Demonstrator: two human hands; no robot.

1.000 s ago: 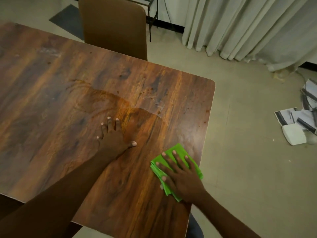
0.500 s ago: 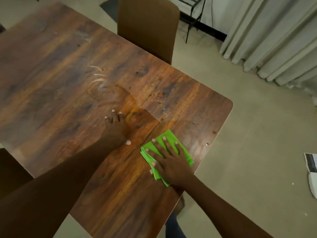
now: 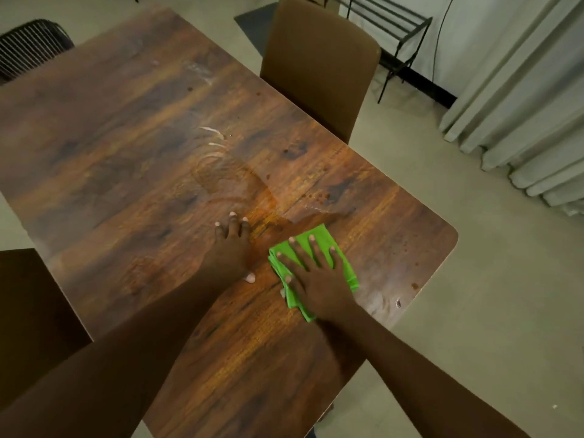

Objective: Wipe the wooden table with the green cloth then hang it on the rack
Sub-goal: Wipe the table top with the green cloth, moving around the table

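A folded green cloth point(image 3: 343, 265) lies flat on the wooden table point(image 3: 132, 159) near its right corner. My right hand point(image 3: 316, 276) presses down on the cloth with fingers spread, covering most of it. My left hand point(image 3: 232, 248) rests flat on the bare wood just left of the cloth, fingers together, holding nothing. A wet smear and curved streaks point(image 3: 221, 172) show on the wood beyond both hands. A black metal rack point(image 3: 392, 30) stands against the far wall at the top of the view.
A brown chair point(image 3: 319, 64) is pushed up to the table's far side. A dark wire chair point(image 3: 31, 42) sits at the top left. Grey curtains point(image 3: 521, 105) hang on the right above bare floor. Small dark spots point(image 3: 414, 285) dot the table near its right edge.
My right hand has slid the cloth away from the table's right edge toward my left hand. My view has swung left, bringing the rack and the wire chair into sight.
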